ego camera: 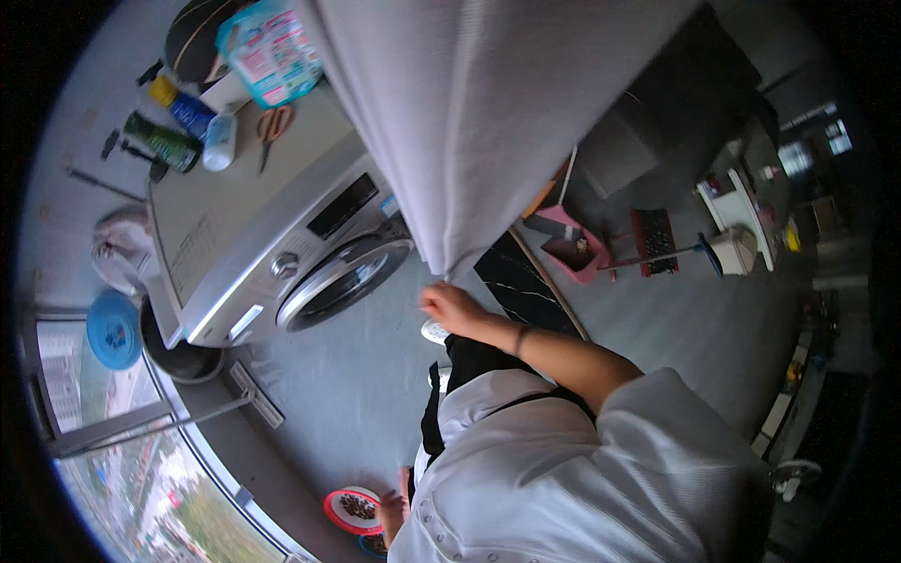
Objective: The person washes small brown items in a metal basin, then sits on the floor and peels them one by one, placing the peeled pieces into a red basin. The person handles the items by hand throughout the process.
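My right hand (452, 307) has its fingers curled just below the narrow lower end of a grey curtain (450, 141). Whether it grips the cloth cannot be told. Low in the picture, my left hand (388, 511) is blurred beside a red-rimmed white basin (352, 510) with small brown pieces in it; its finger state is unclear. Part of a blue-rimmed container (373, 545) shows beneath that basin. A silver front-loading washing machine (267, 246) stands at the left, its round door (345, 285) ajar. Orange-handled scissors (271, 134) lie on its top.
Bottles (219, 143) and a detergent pouch (271, 53) crowd the machine's top. A blue basin (114, 331), a dark tub (181, 355) and a floor squeegee (255, 395) are near the window. Right of the curtain are a pink dustpan (577, 246) and a black marbled slab (524, 281).
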Demonstrator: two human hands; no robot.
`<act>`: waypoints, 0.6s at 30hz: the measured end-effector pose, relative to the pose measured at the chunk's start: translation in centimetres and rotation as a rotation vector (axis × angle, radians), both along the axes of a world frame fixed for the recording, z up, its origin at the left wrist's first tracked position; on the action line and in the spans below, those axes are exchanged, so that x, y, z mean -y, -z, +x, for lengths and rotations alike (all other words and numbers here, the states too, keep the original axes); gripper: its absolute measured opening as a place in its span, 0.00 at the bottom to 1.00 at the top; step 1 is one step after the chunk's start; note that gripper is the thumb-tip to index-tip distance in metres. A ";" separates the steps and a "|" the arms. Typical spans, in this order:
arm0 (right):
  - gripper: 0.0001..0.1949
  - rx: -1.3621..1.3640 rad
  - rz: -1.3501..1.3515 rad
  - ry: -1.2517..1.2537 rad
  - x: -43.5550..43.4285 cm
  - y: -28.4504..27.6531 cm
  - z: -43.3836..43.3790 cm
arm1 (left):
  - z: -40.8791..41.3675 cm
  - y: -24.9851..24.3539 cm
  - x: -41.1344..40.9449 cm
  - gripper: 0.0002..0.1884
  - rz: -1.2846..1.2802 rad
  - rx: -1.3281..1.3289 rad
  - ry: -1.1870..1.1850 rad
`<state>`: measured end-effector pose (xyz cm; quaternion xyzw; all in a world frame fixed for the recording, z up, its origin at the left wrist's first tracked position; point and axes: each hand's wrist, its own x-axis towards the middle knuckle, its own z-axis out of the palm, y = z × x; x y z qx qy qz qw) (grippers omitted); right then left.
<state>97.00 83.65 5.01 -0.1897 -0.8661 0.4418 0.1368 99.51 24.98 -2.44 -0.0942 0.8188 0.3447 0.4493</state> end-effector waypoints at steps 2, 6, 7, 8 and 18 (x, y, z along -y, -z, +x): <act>0.05 0.077 0.047 0.225 -2.8 1.3 8.4 | -5.9 1.6 0.4 0.12 0.210 0.037 -0.254; 0.04 0.269 0.276 0.466 -10.5 2.8 21.9 | -11.8 -1.7 -8.2 0.13 0.187 -0.267 0.074; 0.03 0.352 0.288 0.526 -12.5 2.9 23.9 | -12.4 -2.6 -9.8 0.13 0.177 -0.310 0.151; 0.03 0.339 0.296 0.586 -14.7 3.5 26.3 | -12.9 -3.2 -11.4 0.13 0.174 -0.345 0.232; 0.18 0.749 0.137 0.749 -29.2 4.4 29.5 | -6.9 0.3 -2.6 0.14 -0.095 -0.511 0.769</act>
